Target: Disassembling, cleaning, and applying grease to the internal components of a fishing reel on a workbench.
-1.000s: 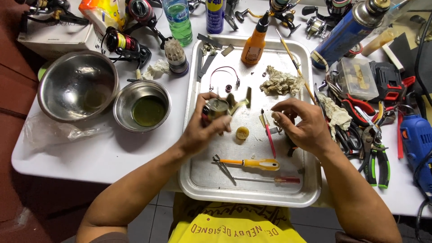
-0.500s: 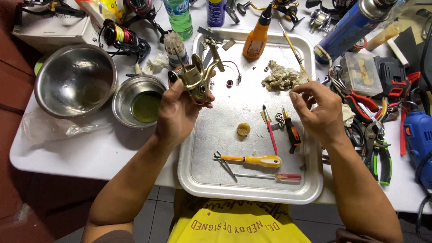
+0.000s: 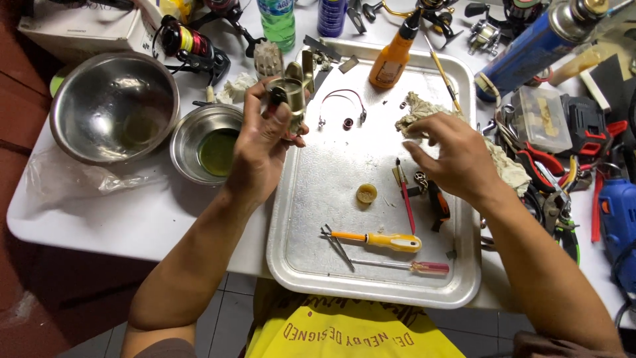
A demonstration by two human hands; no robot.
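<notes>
At the counter's left edge sits a big steel bowl, with a small bowl of green liquid just beside it. The left hand grips a metal reel body above the tray's left rim. On the tray lie a yellow cap and a yellow screwdriver. The right hand hovers, fingers loosely spread and holding nothing, over the tray's right side, near a rag. Pliers crowd the right edge.

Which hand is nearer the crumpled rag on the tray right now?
Right. The right hand reaches over the crumpled rag, fingertips about touching it; the left hand holds a reel body near the tray's left edge.
</notes>
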